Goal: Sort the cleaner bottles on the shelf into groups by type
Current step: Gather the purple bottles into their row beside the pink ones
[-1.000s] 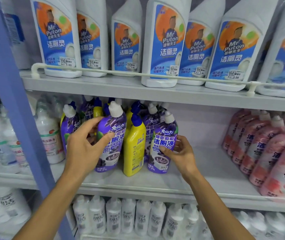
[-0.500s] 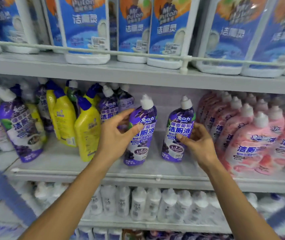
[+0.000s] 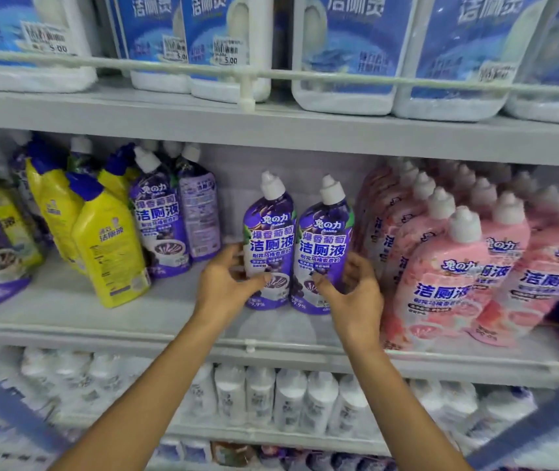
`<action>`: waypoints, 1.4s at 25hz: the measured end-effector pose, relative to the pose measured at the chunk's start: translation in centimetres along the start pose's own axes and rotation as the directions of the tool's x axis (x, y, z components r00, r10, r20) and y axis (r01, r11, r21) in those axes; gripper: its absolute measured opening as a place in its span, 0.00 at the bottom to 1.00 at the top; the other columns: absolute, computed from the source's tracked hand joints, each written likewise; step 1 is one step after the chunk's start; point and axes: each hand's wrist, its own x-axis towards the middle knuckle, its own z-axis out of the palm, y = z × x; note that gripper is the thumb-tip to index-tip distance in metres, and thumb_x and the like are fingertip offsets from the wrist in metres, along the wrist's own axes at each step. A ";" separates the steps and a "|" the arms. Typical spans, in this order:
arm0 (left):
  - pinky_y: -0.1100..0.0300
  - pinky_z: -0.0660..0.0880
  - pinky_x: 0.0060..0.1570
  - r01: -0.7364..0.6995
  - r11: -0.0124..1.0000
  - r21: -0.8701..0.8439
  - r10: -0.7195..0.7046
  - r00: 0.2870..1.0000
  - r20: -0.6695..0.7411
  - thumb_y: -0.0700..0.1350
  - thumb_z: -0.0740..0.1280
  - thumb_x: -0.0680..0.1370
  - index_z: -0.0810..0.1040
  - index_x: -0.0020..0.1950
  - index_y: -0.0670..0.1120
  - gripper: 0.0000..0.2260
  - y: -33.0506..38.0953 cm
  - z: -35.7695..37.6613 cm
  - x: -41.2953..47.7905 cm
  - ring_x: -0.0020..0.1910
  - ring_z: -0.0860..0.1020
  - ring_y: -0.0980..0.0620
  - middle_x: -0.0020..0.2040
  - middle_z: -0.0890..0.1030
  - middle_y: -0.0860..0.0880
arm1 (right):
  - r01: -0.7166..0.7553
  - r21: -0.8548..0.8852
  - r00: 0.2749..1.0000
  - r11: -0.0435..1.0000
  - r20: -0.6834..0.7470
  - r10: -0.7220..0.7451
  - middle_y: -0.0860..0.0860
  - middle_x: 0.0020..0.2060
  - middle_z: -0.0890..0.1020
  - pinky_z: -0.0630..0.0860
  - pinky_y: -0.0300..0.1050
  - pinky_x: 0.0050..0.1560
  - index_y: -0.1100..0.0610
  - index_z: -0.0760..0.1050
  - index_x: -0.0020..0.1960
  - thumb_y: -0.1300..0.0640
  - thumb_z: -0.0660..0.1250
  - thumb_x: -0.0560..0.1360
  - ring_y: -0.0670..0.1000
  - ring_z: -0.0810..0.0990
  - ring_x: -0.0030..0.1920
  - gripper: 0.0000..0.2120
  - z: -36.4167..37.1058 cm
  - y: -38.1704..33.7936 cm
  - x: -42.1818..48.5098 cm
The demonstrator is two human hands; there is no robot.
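On the middle shelf (image 3: 67, 311), the left hand (image 3: 227, 287) grips one purple toilet-cleaner bottle (image 3: 269, 246), the right hand (image 3: 353, 294) its twin (image 3: 322, 253), bottles touching beside pink ones (image 3: 441, 277).

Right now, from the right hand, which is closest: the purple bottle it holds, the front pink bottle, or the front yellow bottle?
1. Purple bottle, in the right hand, mid-shelf.
2. Front pink bottle, just to the right.
3. Front yellow bottle, far to the left, beyond the left hand.

Grey metal shelf boards (image 3: 271, 130) running across frame; white guard rail (image 3: 305, 74) upper; blue upright (image 3: 526, 433) lower right, possibly blurred.
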 end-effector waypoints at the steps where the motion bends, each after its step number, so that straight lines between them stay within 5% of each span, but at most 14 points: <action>1: 0.54 0.84 0.49 0.000 0.999 0.045 0.001 1.000 -0.014 0.39 0.82 0.67 0.80 0.60 0.44 0.23 -0.6 0.4 -0.3 0.46 0.85 0.56 0.50 0.86 0.50 | 0.000 0.002 1.000 1.000 -0.013 0.000 0.41 0.47 0.85 0.77 0.29 0.44 0.46 0.74 0.53 0.66 0.81 0.69 0.34 0.84 0.42 0.23 0.4 0.2 -0.1; 6: 0.63 0.82 0.44 -0.019 0.994 0.112 0.012 0.998 0.064 0.40 0.82 0.68 0.81 0.56 0.47 0.20 -1.9 -0.5 3.6 0.41 0.84 0.64 0.47 0.86 0.55 | -0.018 0.068 0.999 0.998 0.030 0.016 0.51 0.49 0.86 0.80 0.34 0.44 0.54 0.74 0.58 0.70 0.78 0.71 0.39 0.85 0.43 0.22 2.4 0.5 2.5; 11: 0.64 0.81 0.43 -0.087 0.994 0.064 0.079 0.989 0.125 0.38 0.80 0.71 0.81 0.60 0.41 0.20 -3.3 -1.1 8.7 0.45 0.85 0.59 0.52 0.87 0.47 | -0.039 0.045 0.999 0.998 -0.016 0.040 0.49 0.49 0.86 0.85 0.52 0.50 0.46 0.75 0.53 0.68 0.81 0.69 0.48 0.86 0.47 0.25 6.2 1.9 6.8; 14: 0.63 0.81 0.44 -0.135 0.991 0.019 0.132 0.983 0.124 0.39 0.80 0.71 0.81 0.61 0.43 0.19 -4.7 -1.0 10.8 0.47 0.86 0.56 0.51 0.87 0.50 | -0.001 0.023 1.000 1.000 -0.021 0.001 0.44 0.50 0.85 0.83 0.41 0.49 0.44 0.74 0.53 0.63 0.81 0.70 0.43 0.85 0.49 0.22 7.3 2.4 8.1; 19: 0.65 0.81 0.45 -0.144 0.989 -0.020 0.145 0.982 0.118 0.40 0.80 0.72 0.79 0.62 0.45 0.21 -6.1 -0.2 12.9 0.47 0.85 0.60 0.51 0.86 0.53 | 0.079 -0.040 0.996 0.996 -0.036 -0.080 0.47 0.52 0.84 0.83 0.44 0.53 0.44 0.73 0.55 0.61 0.81 0.70 0.49 0.85 0.52 0.23 8.0 3.7 9.4; 24: 0.58 0.83 0.47 -0.135 0.991 -0.010 0.136 0.989 0.056 0.41 0.81 0.71 0.76 0.63 0.43 0.24 -6.9 0.3 13.5 0.49 0.86 0.53 0.54 0.86 0.47 | 0.106 -0.133 0.994 0.985 0.011 -0.105 0.52 0.59 0.82 0.83 0.40 0.51 0.51 0.76 0.65 0.55 0.79 0.72 0.47 0.84 0.53 0.24 8.0 4.8 10.4; 27: 0.58 0.83 0.47 -0.140 0.990 0.012 0.140 0.990 0.016 0.41 0.81 0.71 0.78 0.63 0.42 0.23 -7.1 0.7 13.4 0.48 0.85 0.51 0.53 0.86 0.46 | 0.078 -0.124 0.997 0.989 0.007 -0.077 0.53 0.60 0.82 0.82 0.36 0.50 0.54 0.76 0.67 0.58 0.80 0.72 0.47 0.84 0.54 0.25 8.2 4.7 10.9; 31: 0.70 0.79 0.43 -0.157 0.987 0.027 0.158 0.987 -0.025 0.42 0.79 0.72 0.78 0.65 0.41 0.23 -6.7 1.3 12.8 0.48 0.83 0.59 0.51 0.85 0.49 | 0.057 -0.080 0.998 0.995 0.035 -0.054 0.52 0.60 0.82 0.81 0.35 0.49 0.56 0.75 0.67 0.60 0.80 0.72 0.46 0.84 0.54 0.25 8.0 4.7 11.1; 35: 0.66 0.82 0.46 -0.106 0.994 -0.001 0.106 0.994 -0.041 0.40 0.78 0.73 0.78 0.64 0.41 0.21 -6.0 1.5 12.2 0.48 0.84 0.58 0.52 0.85 0.48 | 0.018 -0.023 0.999 1.000 0.037 -0.017 0.51 0.56 0.84 0.82 0.35 0.47 0.56 0.75 0.65 0.63 0.80 0.72 0.46 0.84 0.52 0.25 7.9 3.9 10.9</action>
